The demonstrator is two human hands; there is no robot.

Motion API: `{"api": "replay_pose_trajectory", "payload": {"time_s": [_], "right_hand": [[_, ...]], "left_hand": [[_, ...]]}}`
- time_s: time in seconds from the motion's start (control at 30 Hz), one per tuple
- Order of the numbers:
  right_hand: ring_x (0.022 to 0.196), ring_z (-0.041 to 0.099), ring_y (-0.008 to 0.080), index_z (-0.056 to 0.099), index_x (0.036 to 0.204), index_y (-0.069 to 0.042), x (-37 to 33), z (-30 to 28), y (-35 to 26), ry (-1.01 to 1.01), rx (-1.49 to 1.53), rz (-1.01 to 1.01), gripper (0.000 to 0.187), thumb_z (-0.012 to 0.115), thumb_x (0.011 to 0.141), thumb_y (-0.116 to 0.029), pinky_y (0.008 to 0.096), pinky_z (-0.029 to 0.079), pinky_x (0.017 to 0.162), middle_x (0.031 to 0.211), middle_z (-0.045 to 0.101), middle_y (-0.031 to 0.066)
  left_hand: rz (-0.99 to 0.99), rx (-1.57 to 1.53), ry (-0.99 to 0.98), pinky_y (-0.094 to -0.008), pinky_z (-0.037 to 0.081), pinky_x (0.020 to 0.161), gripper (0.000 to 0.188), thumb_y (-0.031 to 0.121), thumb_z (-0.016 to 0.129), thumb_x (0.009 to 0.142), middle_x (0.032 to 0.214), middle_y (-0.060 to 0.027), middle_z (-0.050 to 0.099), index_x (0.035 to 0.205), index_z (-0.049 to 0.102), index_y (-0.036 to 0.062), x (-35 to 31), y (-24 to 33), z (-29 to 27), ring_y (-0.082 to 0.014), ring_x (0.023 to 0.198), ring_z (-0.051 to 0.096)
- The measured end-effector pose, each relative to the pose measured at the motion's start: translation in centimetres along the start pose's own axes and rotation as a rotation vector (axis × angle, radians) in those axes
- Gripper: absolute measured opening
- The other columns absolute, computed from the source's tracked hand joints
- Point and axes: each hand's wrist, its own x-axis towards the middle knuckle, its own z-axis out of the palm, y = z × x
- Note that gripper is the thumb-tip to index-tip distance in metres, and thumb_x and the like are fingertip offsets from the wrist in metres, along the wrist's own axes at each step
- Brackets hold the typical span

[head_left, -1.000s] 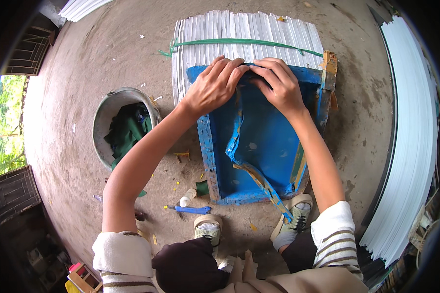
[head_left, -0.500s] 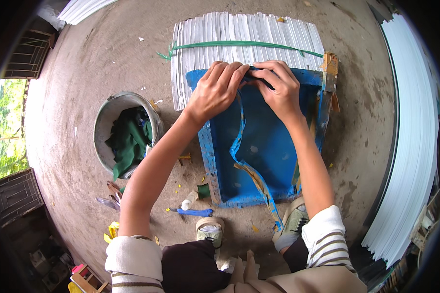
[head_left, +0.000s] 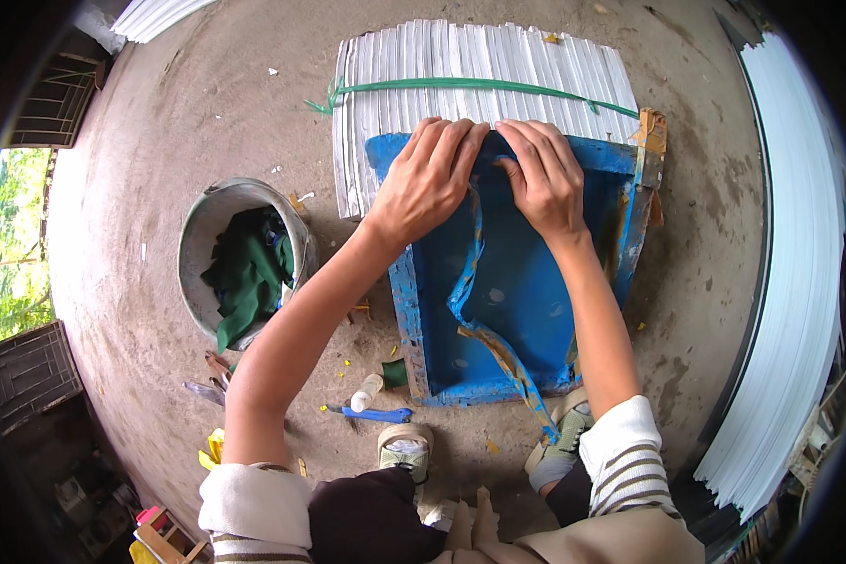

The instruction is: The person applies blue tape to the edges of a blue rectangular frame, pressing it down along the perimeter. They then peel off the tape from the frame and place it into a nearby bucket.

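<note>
A paint-stained blue frame (head_left: 526,268) with a sunken blue panel leans tilted against a bundle of white slats (head_left: 479,52). My left hand (head_left: 430,179) is closed over its far edge, fingertips bent over the rim. Just to the right, my right hand (head_left: 547,179) also curls over that edge, its thumb on the inner side. Between the hands, a long strip of blue and brown peeled tape (head_left: 462,287) hangs down across the panel to its near side. What lies under my fingers is hidden. Torn brown tape (head_left: 654,132) covers the far right corner.
A grey bucket (head_left: 190,268) holding dark green cloth (head_left: 249,273) stands at the left. Near my shoes lie a blue-handled tool (head_left: 378,415) and a small white bottle (head_left: 367,392). Long white sheets (head_left: 790,273) are stacked along the right. Green twine (head_left: 470,84) binds the slats.
My right hand's fingers have gone from a raised pinch at the far edge to lying bent over it. The frame appears shifted slightly right and nearer in view, the hanging strip with it.
</note>
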Motion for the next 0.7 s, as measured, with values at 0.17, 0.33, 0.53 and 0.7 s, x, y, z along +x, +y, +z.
{"api": "replay_pose_trajectory", "payload": {"time_s": [0.17,0.33,0.53,0.7], "right_hand": [[0.089,0.059,0.0247,0.061,0.103,-0.002,0.0,0.1,0.1,-0.01,-0.041,-0.007,0.029,0.067,0.076,-0.01,0.037,0.05,0.081,0.095,0.061,0.0071],[0.086,0.06,0.0259,0.064,0.099,-0.002,0.4,0.1,-0.1,-0.019,-0.009,0.043,0.027,0.069,0.073,-0.003,0.0361,0.05,0.074,0.091,0.063,0.0072],[0.081,0.059,0.022,0.064,0.091,-0.006,0.6,0.3,0.2,-0.018,0.008,0.074,0.023,0.072,0.07,-0.005,0.0344,0.05,0.072,0.083,0.061,0.0026],[0.079,0.06,0.0208,0.066,0.086,-0.007,1.2,-0.7,0.7,-0.099,0.092,0.138,0.012,0.071,0.075,-0.01,0.033,0.05,0.068,0.08,0.063,0.0024]], "left_hand": [[0.019,0.07,0.007,-0.0331,0.05,0.081,0.044,0.009,0.065,0.075,0.103,-0.0111,0.057,0.116,0.054,-0.0021,0.5,0.2,0.2,-0.0248,0.089,0.057],[0.077,0.026,0.017,-0.0304,0.051,0.074,0.039,0.011,0.066,0.074,0.097,-0.008,0.058,0.111,0.057,-0.0005,0.8,-0.9,0.1,-0.0214,0.082,0.057],[0.074,-0.029,0.048,-0.0298,0.052,0.069,0.033,0.011,0.066,0.073,0.09,-0.0063,0.057,0.104,0.059,0.0004,0.9,-1.2,0.2,-0.02,0.079,0.057],[0.004,-0.123,0.02,-0.0317,0.053,0.07,0.034,0.004,0.068,0.071,0.09,-0.0075,0.06,0.104,0.059,0.0018,1.2,-0.8,-0.1,-0.0221,0.079,0.06]]}}
